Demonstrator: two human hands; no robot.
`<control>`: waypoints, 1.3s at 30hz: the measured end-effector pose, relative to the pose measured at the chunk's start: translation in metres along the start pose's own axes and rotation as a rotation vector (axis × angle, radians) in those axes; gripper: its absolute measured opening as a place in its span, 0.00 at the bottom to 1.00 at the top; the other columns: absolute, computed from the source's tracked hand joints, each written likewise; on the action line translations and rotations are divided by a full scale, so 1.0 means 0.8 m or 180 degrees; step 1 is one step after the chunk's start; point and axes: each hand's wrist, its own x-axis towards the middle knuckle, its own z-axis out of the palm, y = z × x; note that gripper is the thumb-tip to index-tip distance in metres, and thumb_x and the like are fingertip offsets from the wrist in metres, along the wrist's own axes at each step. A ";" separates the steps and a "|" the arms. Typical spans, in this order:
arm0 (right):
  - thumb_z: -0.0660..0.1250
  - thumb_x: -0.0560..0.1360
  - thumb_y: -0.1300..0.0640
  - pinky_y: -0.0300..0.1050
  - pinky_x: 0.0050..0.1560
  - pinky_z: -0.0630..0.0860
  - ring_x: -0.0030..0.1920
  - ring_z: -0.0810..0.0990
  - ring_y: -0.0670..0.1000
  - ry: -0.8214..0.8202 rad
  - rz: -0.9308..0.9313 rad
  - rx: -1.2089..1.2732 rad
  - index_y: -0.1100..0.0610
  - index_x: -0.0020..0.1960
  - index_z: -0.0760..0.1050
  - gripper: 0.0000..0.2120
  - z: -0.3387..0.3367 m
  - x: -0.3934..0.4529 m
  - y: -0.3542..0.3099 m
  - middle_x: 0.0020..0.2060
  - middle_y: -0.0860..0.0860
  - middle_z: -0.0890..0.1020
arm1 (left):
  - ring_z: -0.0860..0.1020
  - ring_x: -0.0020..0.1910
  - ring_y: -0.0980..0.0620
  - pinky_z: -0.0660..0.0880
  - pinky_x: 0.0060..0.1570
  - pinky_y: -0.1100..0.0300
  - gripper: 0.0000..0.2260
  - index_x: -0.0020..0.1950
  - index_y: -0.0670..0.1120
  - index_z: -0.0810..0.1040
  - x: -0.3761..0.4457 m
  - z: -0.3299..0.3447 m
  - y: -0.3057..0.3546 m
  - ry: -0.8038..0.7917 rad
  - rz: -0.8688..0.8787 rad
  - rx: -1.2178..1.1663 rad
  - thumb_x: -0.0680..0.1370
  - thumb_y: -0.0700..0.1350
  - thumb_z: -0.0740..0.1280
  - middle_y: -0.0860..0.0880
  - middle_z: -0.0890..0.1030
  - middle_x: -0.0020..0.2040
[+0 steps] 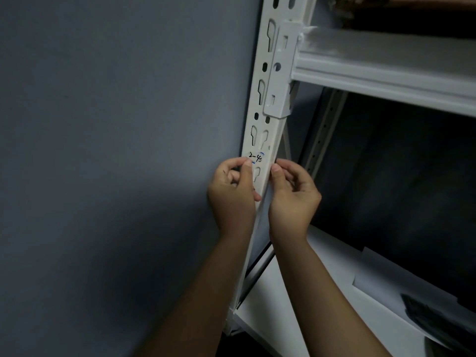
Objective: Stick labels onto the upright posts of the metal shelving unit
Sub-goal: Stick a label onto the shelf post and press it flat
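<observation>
Up close, left hand (231, 191) thumb pressing paper label (255, 157), slotted white post (268, 104), right hand (292, 194) curled on edge.

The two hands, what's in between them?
In the head view, the white post with its "2-4" label runs between the left hand and right hand.

One view only, a wide-angle camera on the person's head, looking forward and slightly down, close in on the front corner post (268, 104) of the white shelving unit. The post runs tilted up the middle, leaning right toward the top, its edges bowed by the wide lens. The grey wall (116, 124) fills the whole left half. Right of the post the camera looks into the shelf bay, with the crossbeam (386, 70) above and the lower shelf (296, 318) below. Both forearms rise from the bottom edge, hands at mid-frame, near the lens.
</observation>
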 end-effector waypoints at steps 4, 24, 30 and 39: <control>0.67 0.75 0.66 0.34 0.41 0.80 0.41 0.84 0.41 -0.0028 0.0019 -0.0055 0.60 0.47 0.79 0.04 -0.002 0.000 0.000 0.40 0.49 0.83 | 0.73 0.20 0.58 0.71 0.26 0.63 0.05 0.45 0.52 0.74 -0.006 0.010 -0.002 0.0243 0.0047 -0.0082 0.78 0.41 0.66 0.50 0.78 0.31; 0.66 0.76 0.67 0.30 0.33 0.76 0.39 0.82 0.36 -0.0016 0.0096 0.0070 0.64 0.49 0.77 0.03 0.000 -0.007 -0.004 0.40 0.49 0.82 | 0.72 0.21 0.58 0.71 0.25 0.67 0.05 0.53 0.43 0.76 -0.009 0.014 -0.004 0.0252 0.0053 -0.0174 0.79 0.41 0.64 0.45 0.80 0.35; 0.65 0.77 0.69 0.29 0.31 0.76 0.38 0.83 0.37 -0.0018 0.0149 0.0144 0.66 0.50 0.76 0.03 0.001 -0.007 -0.006 0.39 0.51 0.81 | 0.72 0.20 0.58 0.71 0.25 0.66 0.02 0.48 0.46 0.75 -0.011 0.015 -0.002 0.0284 0.0135 -0.0128 0.79 0.39 0.64 0.50 0.77 0.31; 0.66 0.76 0.69 0.28 0.34 0.75 0.36 0.82 0.37 0.0169 0.0063 0.0143 0.64 0.48 0.77 0.03 0.008 -0.010 -0.004 0.37 0.50 0.81 | 0.73 0.21 0.56 0.74 0.30 0.57 0.06 0.42 0.51 0.75 0.000 -0.003 -0.001 -0.0138 0.0072 0.0289 0.78 0.43 0.65 0.53 0.76 0.25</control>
